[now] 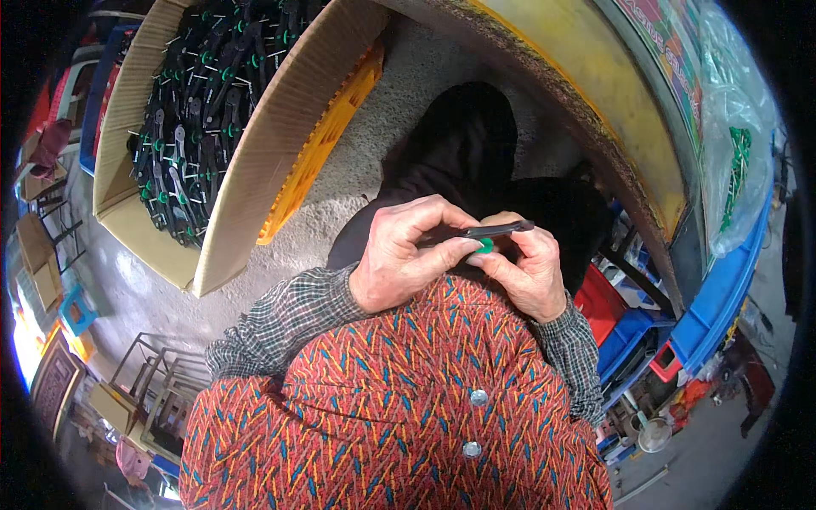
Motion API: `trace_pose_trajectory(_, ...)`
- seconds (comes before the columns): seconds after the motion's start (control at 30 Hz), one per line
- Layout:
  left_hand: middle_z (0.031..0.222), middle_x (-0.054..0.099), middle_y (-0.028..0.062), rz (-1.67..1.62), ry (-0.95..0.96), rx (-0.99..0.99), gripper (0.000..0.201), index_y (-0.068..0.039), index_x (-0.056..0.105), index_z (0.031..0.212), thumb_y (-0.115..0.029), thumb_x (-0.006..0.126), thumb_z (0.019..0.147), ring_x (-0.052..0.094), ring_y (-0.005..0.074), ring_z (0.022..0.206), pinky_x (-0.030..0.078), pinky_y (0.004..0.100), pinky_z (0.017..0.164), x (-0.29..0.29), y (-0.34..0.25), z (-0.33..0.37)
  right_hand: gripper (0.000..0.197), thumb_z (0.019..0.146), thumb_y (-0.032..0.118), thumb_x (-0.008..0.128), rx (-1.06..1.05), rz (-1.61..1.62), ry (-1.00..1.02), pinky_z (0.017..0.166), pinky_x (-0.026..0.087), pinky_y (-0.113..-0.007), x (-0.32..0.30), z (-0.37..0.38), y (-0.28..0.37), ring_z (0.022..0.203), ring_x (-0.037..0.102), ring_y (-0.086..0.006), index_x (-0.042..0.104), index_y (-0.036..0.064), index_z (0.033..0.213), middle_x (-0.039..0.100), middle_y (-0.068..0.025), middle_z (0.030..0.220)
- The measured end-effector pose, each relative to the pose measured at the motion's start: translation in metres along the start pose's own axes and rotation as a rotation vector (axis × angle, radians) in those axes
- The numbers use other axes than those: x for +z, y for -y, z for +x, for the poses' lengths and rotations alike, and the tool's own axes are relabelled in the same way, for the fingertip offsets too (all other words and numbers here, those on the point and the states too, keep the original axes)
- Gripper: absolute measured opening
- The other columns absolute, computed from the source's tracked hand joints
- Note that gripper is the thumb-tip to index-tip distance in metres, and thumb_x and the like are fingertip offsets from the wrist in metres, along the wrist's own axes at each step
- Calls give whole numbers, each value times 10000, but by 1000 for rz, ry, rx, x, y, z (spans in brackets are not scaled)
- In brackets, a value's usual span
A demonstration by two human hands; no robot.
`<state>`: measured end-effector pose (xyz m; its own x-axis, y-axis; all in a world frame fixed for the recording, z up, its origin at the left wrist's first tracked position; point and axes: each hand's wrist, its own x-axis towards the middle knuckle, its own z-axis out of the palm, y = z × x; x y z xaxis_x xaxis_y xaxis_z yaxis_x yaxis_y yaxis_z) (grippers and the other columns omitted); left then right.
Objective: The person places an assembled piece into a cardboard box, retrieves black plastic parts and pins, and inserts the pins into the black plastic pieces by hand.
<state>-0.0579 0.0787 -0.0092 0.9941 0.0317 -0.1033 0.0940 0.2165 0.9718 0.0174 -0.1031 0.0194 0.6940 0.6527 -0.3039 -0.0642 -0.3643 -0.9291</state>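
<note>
Pinching slim black plastic-looking strip [501, 229] with small round green piece [485, 246] in fingers [448, 253] of left hand [411, 252] and right hand [531, 269], apparently mid-fitting, needing steady alignment next.

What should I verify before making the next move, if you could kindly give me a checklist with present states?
1. Left grip closed on the dark part: ok.
2. Right grip closed on the same part: ok.
3. Green round piece visible between the thumbs: ok.
4. Green piece firmly fixed to the dark part: cannot tell, fingers cover much of it.
5. Cardboard box at the left open on top: ok.
6. Dark part inside that box: not ok, held above the lap.
</note>
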Motion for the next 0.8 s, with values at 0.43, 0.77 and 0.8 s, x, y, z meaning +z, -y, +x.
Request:
trace_pose_trajectory(0.43, 742, 632, 73, 295, -83, 166, 173, -25, 653, 847, -54, 755, 711, 634, 186, 633, 489, 281, 509, 6, -1, 6, 194, 771, 90, 711, -63, -73, 41, 628, 452, -266, -11, 1, -3, 698, 588, -142, 641, 1, 929, 623, -59, 801)
trace_pose_trajectory(0.77, 739, 625, 68, 279, -54, 217, 175, -19, 653, 857, -45, 752, 715, 615, 160, 607, 466, 264, 476, 4, 3, 8, 256, 808, 151, 715, -12, 104, 175, 685, 461, -275, -15, -1, -14, 780, 601, -158, 651, -6, 1000, 629, -74, 833)
trace_pose_trajectory(0.8, 739, 625, 69, 271, -54, 198, 175, -16, 652, 859, -42, 750, 717, 615, 158, 608, 465, 263, 479, 4, 3, 8, 256, 805, 155, 721, 14, 111, 125, 691, 461, -272, -12, -1, -9, 781, 599, -148, 651, -3, 994, 634, -71, 843)
